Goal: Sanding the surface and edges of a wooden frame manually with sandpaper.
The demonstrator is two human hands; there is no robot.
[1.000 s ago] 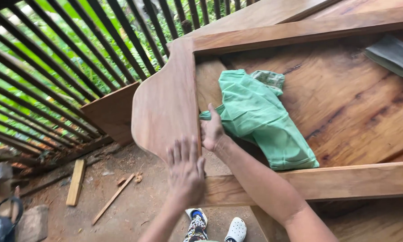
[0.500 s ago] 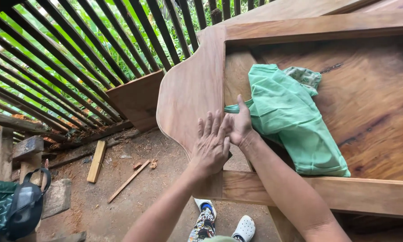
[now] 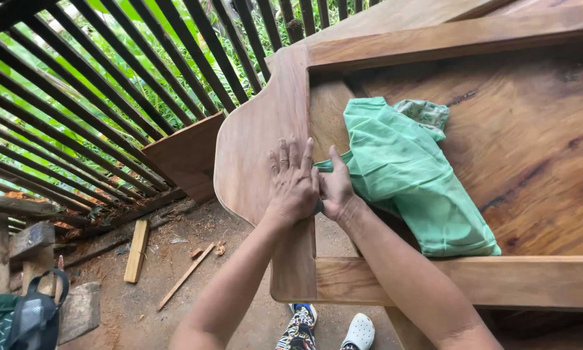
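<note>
Centrally, a curved wooden end panel (image 3: 252,142) stands upright at the left end of a large wooden frame, its top edge rounded, its surface pale reddish-brown and bare. No packages, labels or signs are legible anywhere in view.

Left hand (image 3: 293,183): open, fingers extended and close together, palm pressed flat on the outer face of the panel near its right edge. It grips nothing.

Right hand (image 3: 335,188): just beside the left, touching it at the thumb side, on the inner side of the panel. Fingers are curled down behind the panel edge; whether they clutch anything there cannot be told. The hand lies against the near corner of a green cloth (image 3: 408,181).

Green cloth: crumpled, lying on the dark wooden board (image 3: 531,149) inside the frame, from just behind the panel down to the near rail (image 3: 473,282). A patterned cloth scrap (image 3: 424,113) shows at its upper edge.

Outward: far rail (image 3: 447,39) along the top; black slatted railing (image 3: 110,84) to the left with green foliage behind it. Below, a dirt floor with sawdust, a short plank offcut (image 3: 137,250) and a thin wooden stick (image 3: 186,275). A dark bag with strap (image 3: 19,321) sits in the lower left corner. Two shoes (image 3: 330,330), one patterned and one white, show at the bottom edge
</note>
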